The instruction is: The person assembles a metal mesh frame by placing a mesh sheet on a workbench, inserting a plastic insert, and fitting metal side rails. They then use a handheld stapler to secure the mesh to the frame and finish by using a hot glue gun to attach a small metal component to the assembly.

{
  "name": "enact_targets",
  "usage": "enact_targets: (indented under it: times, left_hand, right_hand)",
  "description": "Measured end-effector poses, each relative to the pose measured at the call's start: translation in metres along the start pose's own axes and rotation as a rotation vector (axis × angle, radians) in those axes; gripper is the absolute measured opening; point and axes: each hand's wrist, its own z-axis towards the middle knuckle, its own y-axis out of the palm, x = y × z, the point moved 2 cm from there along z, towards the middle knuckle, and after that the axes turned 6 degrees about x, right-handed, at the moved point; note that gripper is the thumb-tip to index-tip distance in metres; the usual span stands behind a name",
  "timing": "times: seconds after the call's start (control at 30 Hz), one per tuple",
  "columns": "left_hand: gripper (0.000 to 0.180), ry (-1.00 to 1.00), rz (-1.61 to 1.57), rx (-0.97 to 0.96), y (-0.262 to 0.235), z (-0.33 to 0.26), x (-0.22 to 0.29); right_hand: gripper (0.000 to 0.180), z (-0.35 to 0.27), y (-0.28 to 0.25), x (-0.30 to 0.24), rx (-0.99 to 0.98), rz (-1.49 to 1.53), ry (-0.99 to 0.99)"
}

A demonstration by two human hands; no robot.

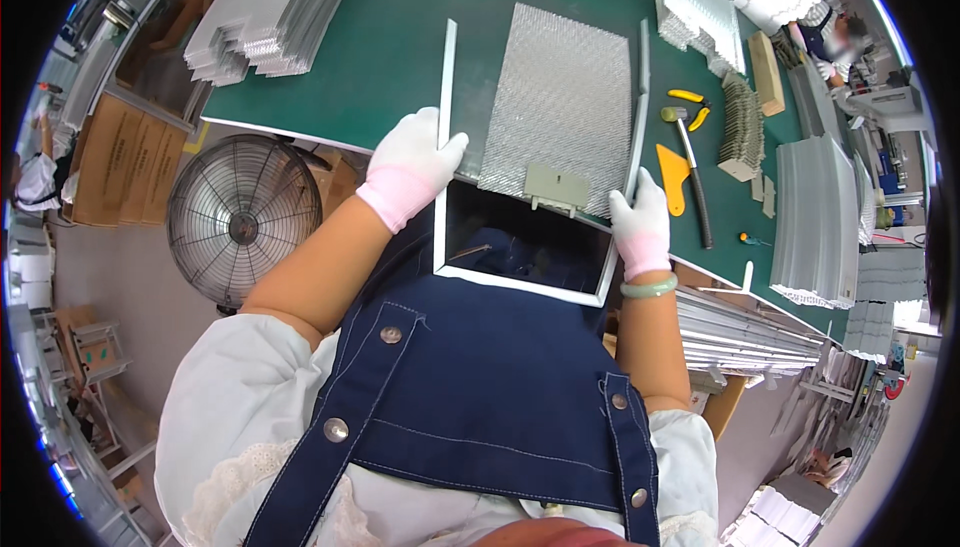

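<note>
A white three-sided frame (520,285) lies partly on the green table and juts over its near edge toward my apron, its far end without a crosspiece. Between its side rails is a grey metal mesh sheet (562,77), flat on the table. My left hand (412,159), in a white and pink glove, grips the left rail, thumb on the inner side. Gloved likewise, my right hand (641,222) is closed around the right rail near the table edge. A small grey-green block (557,187) with short prongs sits at the mesh's near end.
Right of the frame lie a hammer (692,172), yellow-handled pliers (697,105), a yellow scraper (673,179) and a small screwdriver (752,239). Stacked metal sheets (290,7) stand far left, others (815,217) at right. A floor fan (243,222) is left of the table.
</note>
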Motion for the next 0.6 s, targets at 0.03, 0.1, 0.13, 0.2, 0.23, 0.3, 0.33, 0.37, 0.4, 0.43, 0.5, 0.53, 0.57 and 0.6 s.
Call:
enact_targets:
  times: [0.03, 0.1, 0.13, 0.2, 0.23, 0.3, 0.33, 0.37, 0.4, 0.43, 0.5, 0.53, 0.57, 0.6]
  left_hand:
    - [0.042, -0.111, 0.056, -0.04, -0.002, -0.009, -0.005]
    - [0.048, -0.236, -0.025, -0.275, -0.009, -0.023, 0.002]
    - [0.051, -0.294, -0.069, -0.395, -0.008, -0.029, 0.007]
    - [0.057, -0.209, -0.174, -0.456, 0.001, -0.038, 0.016]
    - [0.057, -0.238, -0.23, -0.427, 0.007, -0.038, 0.015]
    - [0.047, -0.392, -0.318, -0.451, 0.015, -0.038, 0.013]
    - [0.042, -0.453, -0.522, -0.394, 0.024, -0.041, 0.009]
    - [0.038, -0.516, -0.723, -0.33, 0.036, -0.048, 0.003]
    - [0.033, -0.577, -0.922, -0.261, 0.04, -0.051, 0.001]
    - [0.025, -0.629, -0.992, -0.3, 0.039, -0.051, -0.002]
    - [0.027, -0.669, -1.019, -0.336, 0.041, -0.06, -0.016]
    - [0.028, -0.678, -1.025, -0.356, 0.038, -0.061, -0.023]
    - [0.029, -0.68, -1.052, -0.433, 0.037, -0.066, -0.033]
    - [0.032, -0.674, -0.954, -0.535, 0.028, -0.068, -0.036]
  right_hand:
    - [0.061, -0.012, -0.001, -0.003, 0.0, 0.068, 0.072]
    - [0.066, -0.038, -0.007, -0.014, -0.047, 0.256, 0.246]
    - [0.068, -0.046, -0.019, -0.033, -0.09, 0.279, 0.224]
    - [0.064, -0.063, -0.005, -0.024, 0.119, 0.029, -0.033]
    - [0.062, -0.065, -0.001, -0.018, 0.114, 0.095, 0.002]
    - [0.057, -0.059, 0.003, -0.014, 0.1, 0.23, 0.066]
    - [0.054, -0.058, 0.005, -0.012, 0.099, 0.336, 0.105]
    - [0.052, -0.058, 0.009, -0.009, 0.065, 0.465, 0.193]
    - [0.05, -0.058, 0.012, -0.007, 0.034, 0.595, 0.285]
    - [0.048, -0.06, 0.012, -0.009, 0.033, 0.609, 0.304]
    - [0.048, -0.068, 0.013, -0.005, 0.024, 0.592, 0.321]
    - [0.048, -0.067, 0.012, -0.004, 0.028, 0.587, 0.321]
    - [0.05, -0.073, 0.01, -0.005, 0.017, 0.681, 0.318]
    - [0.05, -0.077, 0.007, -0.005, -0.012, 0.67, 0.354]
